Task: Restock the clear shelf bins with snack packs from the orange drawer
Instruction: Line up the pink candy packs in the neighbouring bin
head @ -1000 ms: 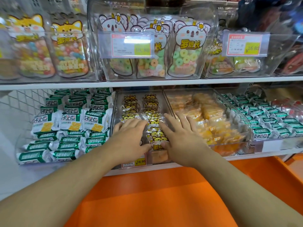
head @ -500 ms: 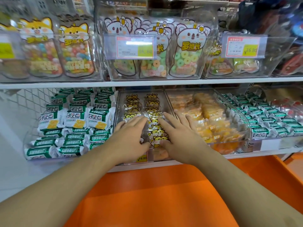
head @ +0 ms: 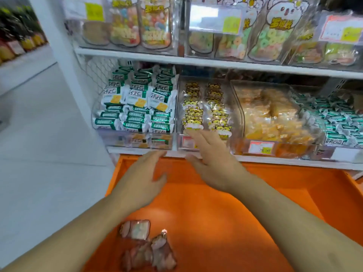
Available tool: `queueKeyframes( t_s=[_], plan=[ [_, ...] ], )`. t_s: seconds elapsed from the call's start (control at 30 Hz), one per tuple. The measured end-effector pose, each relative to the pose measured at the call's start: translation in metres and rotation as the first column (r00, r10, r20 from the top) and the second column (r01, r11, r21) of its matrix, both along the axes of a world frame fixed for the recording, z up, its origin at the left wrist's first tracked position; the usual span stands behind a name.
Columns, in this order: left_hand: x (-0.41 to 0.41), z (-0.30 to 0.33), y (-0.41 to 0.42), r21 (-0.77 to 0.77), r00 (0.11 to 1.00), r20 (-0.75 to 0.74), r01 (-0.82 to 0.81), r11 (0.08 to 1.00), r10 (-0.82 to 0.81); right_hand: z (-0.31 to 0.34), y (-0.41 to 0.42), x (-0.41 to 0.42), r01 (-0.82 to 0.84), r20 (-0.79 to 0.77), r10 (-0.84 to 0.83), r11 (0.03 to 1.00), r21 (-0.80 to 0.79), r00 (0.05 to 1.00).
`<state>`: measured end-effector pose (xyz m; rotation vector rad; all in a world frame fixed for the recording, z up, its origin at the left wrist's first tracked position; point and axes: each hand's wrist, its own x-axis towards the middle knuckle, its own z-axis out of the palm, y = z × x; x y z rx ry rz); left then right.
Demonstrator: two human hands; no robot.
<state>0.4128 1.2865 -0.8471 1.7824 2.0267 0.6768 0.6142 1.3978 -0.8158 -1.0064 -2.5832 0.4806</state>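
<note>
- Clear film wraps the snack packs [head: 146,246] lying in the orange drawer [head: 245,203]; they look light and soft, the wrap likely slippery and crinkly, and whatever is inside could probably crush under a hard squeeze.
- A good hold, I'd judge, is a gentle pinch across the flat middle of a pack, or scooping a few together from underneath; a sealed edge would also do for lifting a single one.
- The packs sit in a small loose heap at the near left of the drawer, beneath the left forearm and well behind both hands.
- The left hand [head: 141,181] hangs over the far part of the drawer, fingers straight and relaxed, holding nothing; its fingertips are near the shelf edge [head: 275,160].
- The right hand [head: 212,163] is also spread and empty, its fingers reaching up in front of the middle bin [head: 233,107]; whether they touch it is blurred.
- That bin already holds rows of yellow cartoon-faced packs [head: 193,114].
- To pick up more stock, either hand would need to come back and down toward the heap.
</note>
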Motion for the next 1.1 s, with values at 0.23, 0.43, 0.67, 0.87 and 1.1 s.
queueKeyframes(
  t_s=[0.23,0.43,0.67,0.87,1.1],
  plan=[
    [-0.035,-0.103,-0.058,-0.288,0.994,0.015,-0.103,0.952,0.112,-0.122,-0.066,-0.031,-0.087,0.358,0.213,0.937,-0.337,0.909],
    [-0.058,-0.179,-0.065,-0.504,0.997,0.032,-0.043,0.863,0.068,-0.222,-0.075,-0.042,-0.007,0.437,0.29,0.839,-0.545,0.852],
    [-0.066,-0.245,-0.028,-0.666,1.0,0.008,0.004,0.746,0.002,-0.3,-0.073,-0.059,-0.06,0.464,0.429,0.781,-0.622,0.775],
    [-0.055,-0.287,-0.02,-0.779,0.988,-0.108,-0.012,0.627,-0.114,-0.324,-0.076,-0.055,-0.088,0.544,0.455,0.817,-0.569,0.705],
    [-0.051,-0.272,-0.017,-0.756,0.973,-0.131,0.026,0.654,-0.191,-0.322,-0.073,-0.052,0.076,0.482,0.352,0.74,-0.668,0.802]
  ],
)
